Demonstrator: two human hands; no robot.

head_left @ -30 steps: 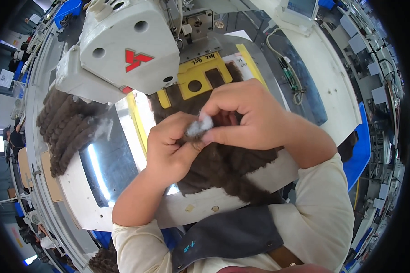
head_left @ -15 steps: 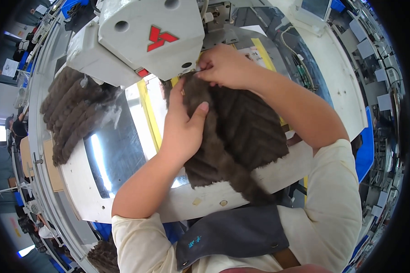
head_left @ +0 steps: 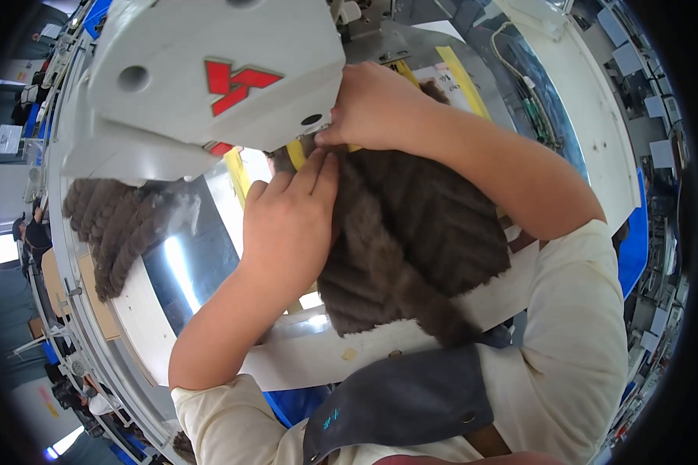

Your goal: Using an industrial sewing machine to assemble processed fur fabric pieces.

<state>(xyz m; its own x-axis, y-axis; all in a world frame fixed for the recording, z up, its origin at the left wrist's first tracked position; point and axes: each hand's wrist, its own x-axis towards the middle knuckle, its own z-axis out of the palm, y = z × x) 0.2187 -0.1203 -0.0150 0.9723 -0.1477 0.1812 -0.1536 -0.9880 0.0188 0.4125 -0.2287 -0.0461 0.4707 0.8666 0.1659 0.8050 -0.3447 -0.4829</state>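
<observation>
A dark brown fur panel (head_left: 442, 221) with slanting ridges lies on the work table, and a narrow fur strip (head_left: 384, 260) runs down over it past the near edge. My left hand (head_left: 291, 217) lies by the strip's upper end, fingers stretched forward and its thumb out of sight. Bent close against the sewing machine head (head_left: 171, 101), my right hand (head_left: 376, 108) is closed at the top of the fur strip. Its thumb tip shows, but the other fingertips are hidden, as is the exact stitching spot under the white head.
Ridged brown fur pieces (head_left: 124, 229) are heaped on the table at the left, beside a shiny metal plate (head_left: 190, 263). Yellow tape strips (head_left: 461, 81) mark the surface. A cable (head_left: 500, 43) lies at the far right, and a blue bin (head_left: 633, 252) stands beyond the right edge.
My left hand's fingers have straightened and its thumb has gone from the top of the fur. My right hand has shifted slightly up and left. The whole view has shifted a little.
</observation>
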